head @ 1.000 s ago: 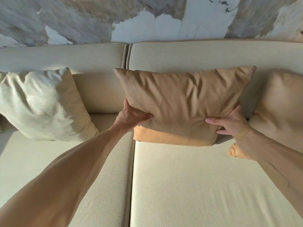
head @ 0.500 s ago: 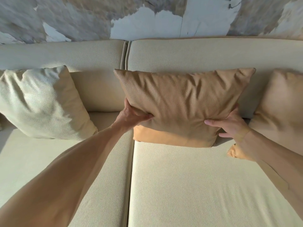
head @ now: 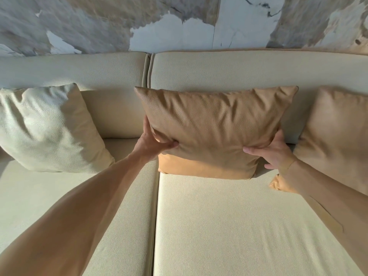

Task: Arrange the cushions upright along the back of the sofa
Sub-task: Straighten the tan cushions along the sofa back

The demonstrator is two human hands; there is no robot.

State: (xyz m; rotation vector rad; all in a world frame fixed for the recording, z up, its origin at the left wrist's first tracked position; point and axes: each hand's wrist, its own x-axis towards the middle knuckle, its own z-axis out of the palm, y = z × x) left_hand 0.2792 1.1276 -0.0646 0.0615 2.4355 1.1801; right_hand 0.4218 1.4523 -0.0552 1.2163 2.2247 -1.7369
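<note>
Currently both hands on square tan leather cushion (head: 215, 128) upright against cream sofa back (head: 229, 70), left hand (head: 153, 144) pinching lower-left edge, right hand (head: 275, 152) pinching lower-right edge, cream leather cushion (head: 47, 128) leaning left, second tan cushion (head: 338, 136) right.

Cream pebble-grained leather sofa (head: 229, 226), one plain colour over seat and backrest, with slightly darker beige piping along the seams. Tan pebble-grained leather square cushion (head: 215, 124) at the middle of the sofa's back edge, plain, lit warmer orange along its lower strip. Second tan leather cushion (head: 338, 136) toward the right end, same plain tone. Off-white grained leather cushion (head: 45, 128) toward the left end, unpatterned. Marble-look wall (head: 179, 22) behind: white patches, grey and brown veined streaks.
</note>
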